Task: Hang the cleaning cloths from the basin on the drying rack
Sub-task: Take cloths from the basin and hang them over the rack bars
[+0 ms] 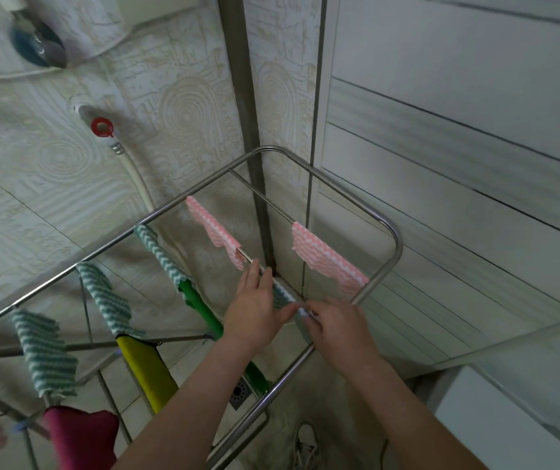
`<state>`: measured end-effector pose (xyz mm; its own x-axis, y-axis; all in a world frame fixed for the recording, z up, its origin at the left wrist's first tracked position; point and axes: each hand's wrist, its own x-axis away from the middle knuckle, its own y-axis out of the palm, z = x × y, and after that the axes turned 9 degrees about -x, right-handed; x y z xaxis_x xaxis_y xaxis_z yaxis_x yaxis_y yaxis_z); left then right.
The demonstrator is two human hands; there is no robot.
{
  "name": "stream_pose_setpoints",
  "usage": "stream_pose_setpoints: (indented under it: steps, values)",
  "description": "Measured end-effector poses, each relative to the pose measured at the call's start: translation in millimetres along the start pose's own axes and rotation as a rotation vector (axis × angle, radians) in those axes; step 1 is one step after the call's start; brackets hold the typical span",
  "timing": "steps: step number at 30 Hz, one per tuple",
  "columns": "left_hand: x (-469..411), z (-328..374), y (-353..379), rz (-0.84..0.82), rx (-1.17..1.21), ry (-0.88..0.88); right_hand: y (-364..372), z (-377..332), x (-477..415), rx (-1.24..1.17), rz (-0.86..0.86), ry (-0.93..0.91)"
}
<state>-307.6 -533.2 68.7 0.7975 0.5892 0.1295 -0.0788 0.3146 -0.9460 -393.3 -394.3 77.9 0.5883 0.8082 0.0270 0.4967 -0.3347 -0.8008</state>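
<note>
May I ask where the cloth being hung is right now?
In the head view, the green striped cloth lies over a rack rail between the left hand and right hand, beside a pink cloth.

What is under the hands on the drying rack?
A green-striped cloth lies over a rack rail, between the left hand and right hand. The hands cover most of it.

The rack (399, 247) is bare metal tubing, polished and bright. The striped cloths (105, 296) are coarse-woven fabric, matt, with frayed edges. The yellow cloth (149, 371) is finer, smooth and matt. The left wall (176, 106) is embossed tile, rough and dull. The right wall (458, 147) is smooth, glossy tile. The hose (136, 174) is smooth white plastic.
</note>
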Motion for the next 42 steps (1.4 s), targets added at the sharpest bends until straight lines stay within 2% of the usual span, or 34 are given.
stream_pose_setpoints:
  steps: [4,8,11,19,24,27,32,39,42]
  values:
    - [11,2,-11,0.09,0.069,0.036,-11,-7,14,-0.159,0.096,0.033]
    - [30,6,-28,0.227,0.245,0.133,-23,-17,41,-0.436,0.146,0.234]
    - [47,12,-37,0.209,0.349,0.153,-31,-22,62,-0.517,0.216,0.286]
    - [115,39,-45,0.016,0.403,0.441,-37,-42,156,-0.672,0.476,0.464]
    - [169,80,-32,-0.216,0.323,0.667,-46,-54,242,-0.7,0.622,0.552]
    - [201,108,-16,-0.326,0.361,0.803,-49,-53,296,-0.695,0.707,0.64]
    - [259,152,13,-0.418,0.26,1.009,-41,-40,396,-0.7,0.938,0.81]
    - [351,204,74,-0.616,0.073,1.246,11,-13,550,-0.92,1.287,1.141]
    - [404,224,106,-0.69,0.004,1.329,43,5,615,-1.048,1.369,1.293]
